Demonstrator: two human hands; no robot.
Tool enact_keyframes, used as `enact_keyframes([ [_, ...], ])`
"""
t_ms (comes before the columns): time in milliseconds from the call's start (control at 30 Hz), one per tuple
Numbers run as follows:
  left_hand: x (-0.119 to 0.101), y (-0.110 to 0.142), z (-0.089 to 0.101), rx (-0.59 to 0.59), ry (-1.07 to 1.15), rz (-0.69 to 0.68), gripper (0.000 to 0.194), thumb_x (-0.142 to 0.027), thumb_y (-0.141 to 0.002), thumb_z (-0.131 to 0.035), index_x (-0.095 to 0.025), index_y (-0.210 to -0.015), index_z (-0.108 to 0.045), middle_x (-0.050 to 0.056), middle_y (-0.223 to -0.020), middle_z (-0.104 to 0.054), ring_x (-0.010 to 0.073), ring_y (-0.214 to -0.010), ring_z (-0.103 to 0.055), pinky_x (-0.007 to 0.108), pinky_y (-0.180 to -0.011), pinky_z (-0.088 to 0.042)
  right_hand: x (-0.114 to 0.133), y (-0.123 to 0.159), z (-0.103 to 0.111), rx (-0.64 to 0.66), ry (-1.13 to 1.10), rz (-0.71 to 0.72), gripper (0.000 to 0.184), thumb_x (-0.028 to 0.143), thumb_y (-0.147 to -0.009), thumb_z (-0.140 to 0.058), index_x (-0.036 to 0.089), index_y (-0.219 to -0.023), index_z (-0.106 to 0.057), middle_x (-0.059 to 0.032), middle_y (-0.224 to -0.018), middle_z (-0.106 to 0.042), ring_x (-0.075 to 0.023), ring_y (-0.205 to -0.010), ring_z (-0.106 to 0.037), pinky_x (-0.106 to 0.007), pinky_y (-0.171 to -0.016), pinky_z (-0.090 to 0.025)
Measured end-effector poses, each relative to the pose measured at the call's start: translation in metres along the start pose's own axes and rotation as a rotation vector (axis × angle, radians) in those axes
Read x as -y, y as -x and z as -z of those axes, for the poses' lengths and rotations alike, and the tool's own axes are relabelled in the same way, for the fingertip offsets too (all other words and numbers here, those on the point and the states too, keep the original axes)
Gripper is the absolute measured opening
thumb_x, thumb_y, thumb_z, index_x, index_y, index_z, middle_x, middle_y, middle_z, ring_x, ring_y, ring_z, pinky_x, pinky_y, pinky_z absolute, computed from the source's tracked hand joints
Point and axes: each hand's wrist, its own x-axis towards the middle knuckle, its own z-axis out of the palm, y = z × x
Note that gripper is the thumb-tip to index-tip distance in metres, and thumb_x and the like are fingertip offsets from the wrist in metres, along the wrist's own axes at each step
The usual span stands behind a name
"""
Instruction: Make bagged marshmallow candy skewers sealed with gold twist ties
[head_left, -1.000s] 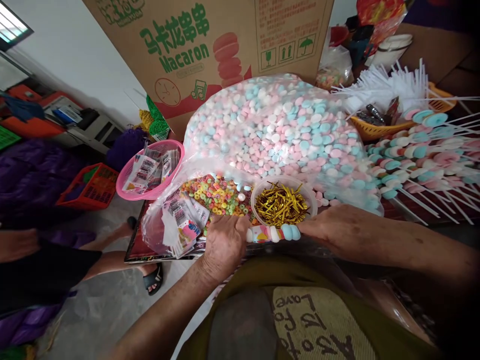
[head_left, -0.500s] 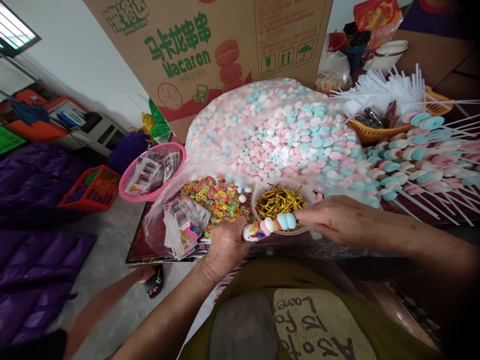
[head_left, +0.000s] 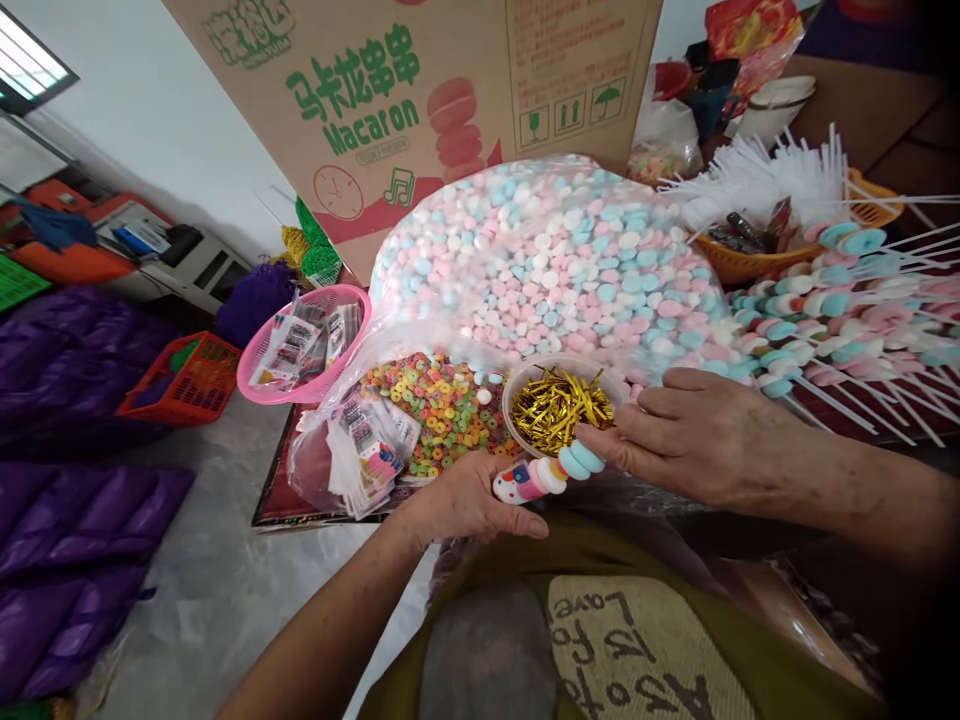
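A candy skewer (head_left: 551, 476) of pink, white and blue marshmallow discs with a printed wrapper round its left part is held between my hands. My left hand (head_left: 457, 502) is around its wrapped end, thumb stretched out below; its other fingers are partly hidden. At the blue end, my right hand (head_left: 697, 435) has its index finger and thumb closed on the tip. Just behind lies a clear bowl (head_left: 621, 385) of gold twist ties (head_left: 555, 408). Coloured candy rings (head_left: 439, 405) and printed wrappers (head_left: 367, 450) spread beside my left hand.
A big clear bag of marshmallow discs (head_left: 540, 260) fills the middle, before a cardboard box (head_left: 480, 30). Finished-looking skewers (head_left: 840, 320) and a yellow basket (head_left: 731, 270) of white sticks (head_left: 772, 180) are at right. A pink basket (head_left: 360, 340) of packets stands left.
The skewer has shifted slightly right and now tilts up toward my right hand. My left thumb has swung out below it. Another person's leg and sandalled foot have left the view at lower left.
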Motion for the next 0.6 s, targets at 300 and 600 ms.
enact_keyframes([
  [300,-0.008,0.003,0.002,-0.133,-0.192,-0.22,0.036,-0.038,-0.07,-0.073,-0.019,-0.1,-0.066,-0.002,-0.087,-0.067,0.0165,-0.082,-0.061,0.023,-0.072,-0.046,0.005,0.003,-0.007,0.188,-0.139,-0.073,0.034,0.007,-0.087,-0.039,0.018,-0.114,-0.055,-0.0046,-0.076,-0.064,-0.0184,-0.066,-0.053,-0.033,-0.061,-0.029],
  [600,-0.016,-0.011,-0.015,-0.469,-0.908,-0.083,0.035,-0.043,-0.076,-0.066,-0.022,-0.104,-0.065,0.005,-0.092,-0.072,0.0243,-0.085,-0.065,0.029,-0.071,-0.045,0.012,-0.014,-0.014,0.513,-0.603,-0.273,0.024,0.006,-0.08,-0.045,0.019,-0.093,-0.062,-0.0021,-0.072,-0.065,-0.0139,-0.057,-0.051,-0.028,-0.052,-0.017],
])
